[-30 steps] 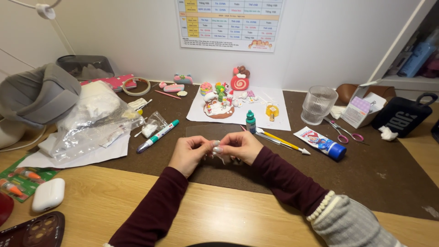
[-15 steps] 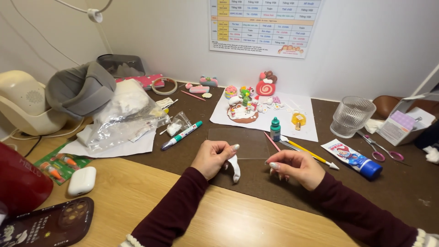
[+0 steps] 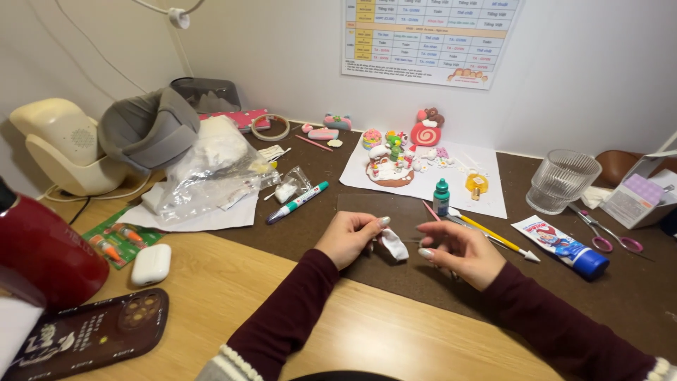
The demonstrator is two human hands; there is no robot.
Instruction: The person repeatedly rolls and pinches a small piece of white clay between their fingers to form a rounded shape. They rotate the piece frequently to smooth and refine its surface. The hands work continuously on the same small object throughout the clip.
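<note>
On the desk (image 3: 233,282), a dark brown mat (image 3: 317,226) lies under both hands, with a white paper sheet (image 3: 486,190) of small clay figures behind them. Above the mat, the left hand (image 3: 350,236) pinches a small white clay piece (image 3: 395,245) between its fingertips. Just beside it, the right hand (image 3: 455,252) hovers loosely curled, holding nothing, apart from the clay.

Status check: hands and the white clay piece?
Left hand pinching white clay piece. Right hand beside it, apart, fingers curled. Small green-capped bottle just behind.
</note>
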